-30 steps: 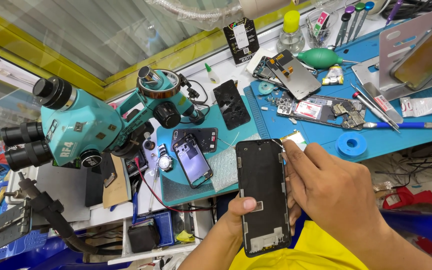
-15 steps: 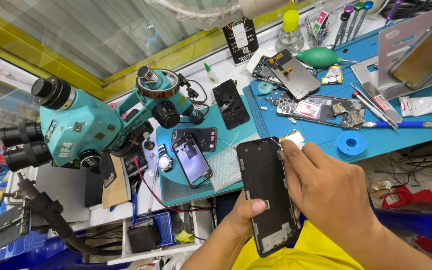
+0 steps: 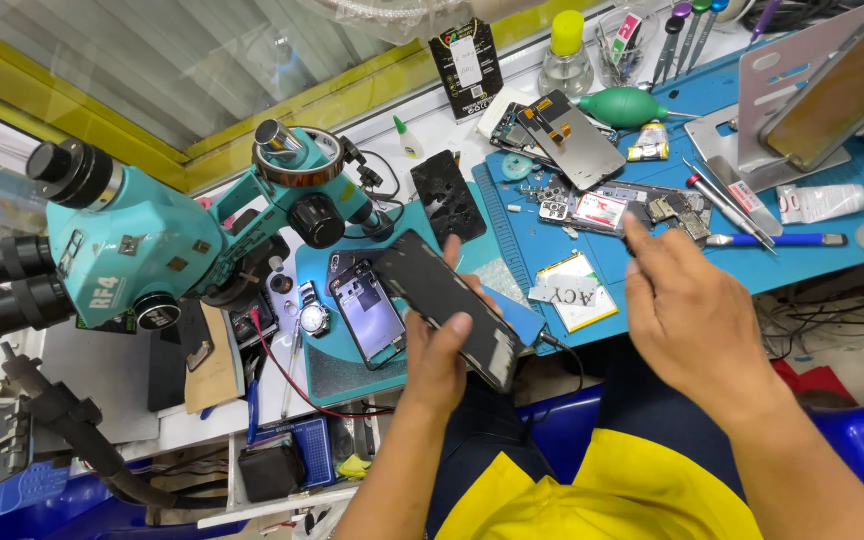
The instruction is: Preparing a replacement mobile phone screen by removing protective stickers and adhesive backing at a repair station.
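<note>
The left hand (image 3: 442, 350) is gripping a dark phone screen (image 3: 449, 305) by its edges, thumb across the glass, tilting it just in front of the teal microscope (image 3: 152, 250). The right hand (image 3: 697, 320) is hovering loosely curled and empty, index finger reaching towards the opened phone parts (image 3: 607, 210) well right of the microscope. Keeping the grip on the rims is probably sparing the glass from smudges. The clear cup (image 3: 622, 35) far right of the microscope is holding tools.
</note>
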